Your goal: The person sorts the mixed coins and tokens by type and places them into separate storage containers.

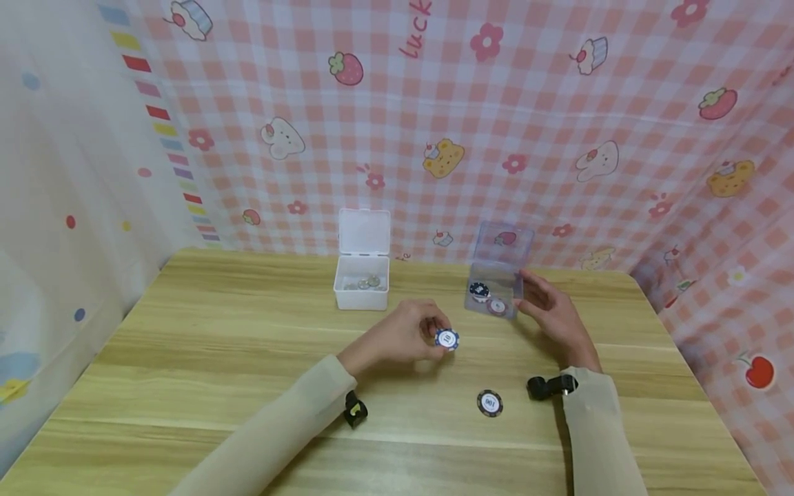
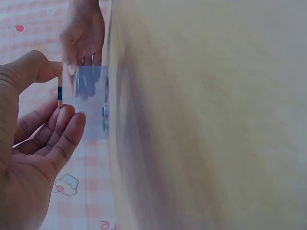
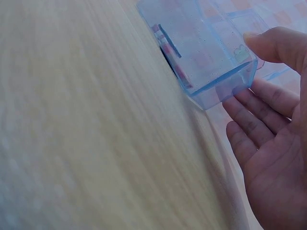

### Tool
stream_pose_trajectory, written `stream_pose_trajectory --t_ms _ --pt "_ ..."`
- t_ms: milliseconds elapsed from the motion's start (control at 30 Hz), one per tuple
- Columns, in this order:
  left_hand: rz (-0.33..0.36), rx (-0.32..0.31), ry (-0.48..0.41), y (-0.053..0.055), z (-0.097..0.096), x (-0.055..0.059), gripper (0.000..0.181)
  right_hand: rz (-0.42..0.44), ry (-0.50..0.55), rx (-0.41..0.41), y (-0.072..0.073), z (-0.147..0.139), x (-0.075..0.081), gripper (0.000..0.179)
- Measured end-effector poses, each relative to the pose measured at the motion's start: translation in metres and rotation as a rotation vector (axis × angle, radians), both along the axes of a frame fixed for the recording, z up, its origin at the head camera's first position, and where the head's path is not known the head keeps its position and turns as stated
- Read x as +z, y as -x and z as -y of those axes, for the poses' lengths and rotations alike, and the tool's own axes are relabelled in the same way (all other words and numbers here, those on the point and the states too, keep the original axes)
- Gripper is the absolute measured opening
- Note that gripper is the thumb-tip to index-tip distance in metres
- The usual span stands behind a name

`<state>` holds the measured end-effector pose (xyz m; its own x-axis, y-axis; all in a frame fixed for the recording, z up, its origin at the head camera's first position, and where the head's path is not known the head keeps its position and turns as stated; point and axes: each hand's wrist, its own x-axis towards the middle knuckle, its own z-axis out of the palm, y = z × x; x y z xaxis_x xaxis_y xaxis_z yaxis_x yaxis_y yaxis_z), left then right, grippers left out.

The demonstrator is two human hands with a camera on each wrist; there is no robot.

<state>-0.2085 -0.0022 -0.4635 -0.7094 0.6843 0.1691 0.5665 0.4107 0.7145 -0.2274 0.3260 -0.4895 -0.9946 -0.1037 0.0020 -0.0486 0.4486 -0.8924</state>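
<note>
My left hand (image 1: 406, 334) pinches a blue-and-white poker chip (image 1: 446, 339) marked 10 between thumb and fingertips, above the table. In the left wrist view the chip (image 2: 60, 88) is seen edge-on. My right hand (image 1: 555, 317) holds the right side of a clear plastic box (image 1: 520, 286), thumb and fingers on either side of its corner in the right wrist view. The box's lid stands open. Inside lie a black chip (image 1: 479, 290) and a reddish chip (image 1: 497, 306), with another partly hidden below the black one. A black chip (image 1: 490, 403) marked 100 lies flat on the table.
A white box (image 1: 362, 300) with its lid raised stands left of the clear box and holds several coin-like discs (image 1: 373, 281). Behind the wooden table (image 1: 248, 331) hangs a pink checked cloth (image 1: 397, 138). Black straps with small devices are on both wrists.
</note>
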Motion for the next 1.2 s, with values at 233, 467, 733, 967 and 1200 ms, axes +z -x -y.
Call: stream_pose_trajectory --t_ms 233,467,733,967,1200 --pt "0.033 0.054 -0.031 0.012 -0.008 -0.003 0.029 0.003 0.006 -0.003 -0.001 0.0 0.001 0.073" --pt "0.08 0.104 -0.063 0.02 -0.017 -0.002 0.028 -0.008 0.007 -0.005 0.0 0.0 0.0 0.073" --pt "0.077 0.133 -0.088 0.031 -0.027 0.002 0.028 -0.01 0.018 -0.007 0.001 -0.001 -0.001 0.073" --pt "0.088 0.143 -0.119 0.04 -0.037 0.005 0.026 -0.028 0.001 -0.004 0.002 0.0 -0.002 0.072" --pt "0.09 0.184 -0.139 0.047 -0.048 0.007 0.027 -0.04 -0.001 -0.001 0.002 -0.001 -0.002 0.071"
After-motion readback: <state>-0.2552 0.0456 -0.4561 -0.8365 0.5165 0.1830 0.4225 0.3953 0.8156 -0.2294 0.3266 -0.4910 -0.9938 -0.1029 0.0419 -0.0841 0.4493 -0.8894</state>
